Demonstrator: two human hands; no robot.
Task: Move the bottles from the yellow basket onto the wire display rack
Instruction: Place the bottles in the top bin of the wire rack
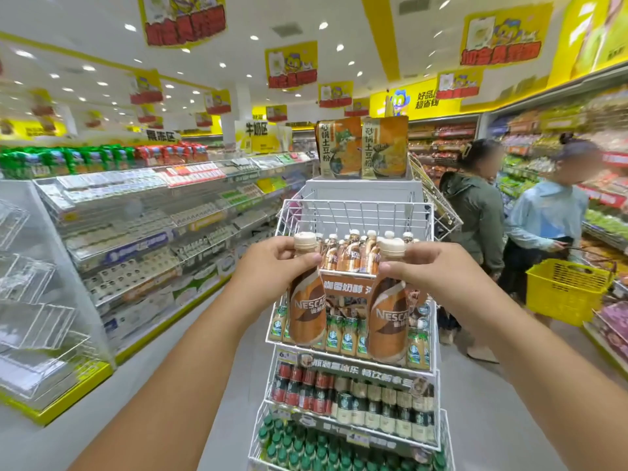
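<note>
Head view: the white wire display rack (353,212) stands in the middle of the aisle, rising in tiers, and everything below is placed against it. On its top tier stand small brown coffee bottles (353,254) with pale caps, behind a card strip with Chinese writing. The tier beneath holds green-labelled bottles (343,336), the next red-capped bottles and dark cans, and the lowest green-capped bottles. Above and behind the rack, two orange packs (363,147) with Chinese characters sit on a white box.

In front of the rack's top tier, each hand holds one bottle upright. The left hand (272,266) has its grip clamped round the neck of the left bottle (307,311), fingers curled just under the cream cap. The right hand (428,271) grips the neck of the right bottle (387,326) the same way. Both bottles read "NESCAFÉ" in part on brown and orange sleeves, and their bodies hang before the green-labelled tier, hiding some of it.

Left of the rack runs a long shelf unit (153,212) of small packs. Right of it, two people stand at the far shelves; one carries a yellow basket (567,290), well apart from the hands.
</note>
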